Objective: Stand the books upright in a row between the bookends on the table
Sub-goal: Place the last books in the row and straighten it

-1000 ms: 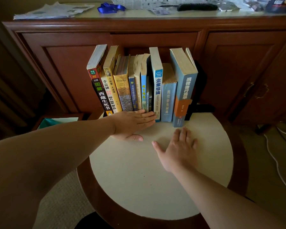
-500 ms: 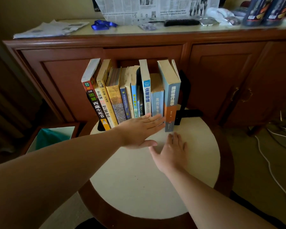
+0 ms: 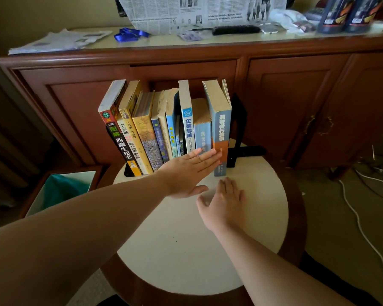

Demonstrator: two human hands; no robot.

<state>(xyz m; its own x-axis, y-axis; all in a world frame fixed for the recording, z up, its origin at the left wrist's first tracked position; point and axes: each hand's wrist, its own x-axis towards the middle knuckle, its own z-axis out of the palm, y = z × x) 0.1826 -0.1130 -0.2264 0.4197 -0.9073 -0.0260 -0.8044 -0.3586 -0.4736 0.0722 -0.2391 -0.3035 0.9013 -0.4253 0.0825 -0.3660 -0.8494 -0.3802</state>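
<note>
My left hand (image 3: 187, 173) reaches across with fingers straight and together, the flat of them pressed against the lower spines of the books (image 3: 164, 129), fingertips at the blue-and-orange book (image 3: 221, 133) that ends the row on the right. My right hand (image 3: 224, 203) lies palm down on the tabletop (image 3: 186, 250) just in front of that same book, fingers extended and slightly spread, gripping nothing; its fingertips are close to the book's foot, though I cannot tell whether they touch it.

The row stands at the far edge of the round pale tabletop. The books on the left lean leftward, the red-and-black one (image 3: 117, 133) most of all, while those on the right stand close to upright. A black bookend (image 3: 238, 133) rises behind the right end of the row, its base plate running out to the right along the far edge. At the left end I see only a dark foot (image 3: 128, 172) under the leaning books.

Beyond the table stands a wooden cabinet (image 3: 274, 96), its top carrying newspaper (image 3: 199, 12), a blue ribbon (image 3: 129, 34) and a black remote (image 3: 236, 29). A bin with a teal liner (image 3: 62, 191) sits on the floor off the table's left edge.
</note>
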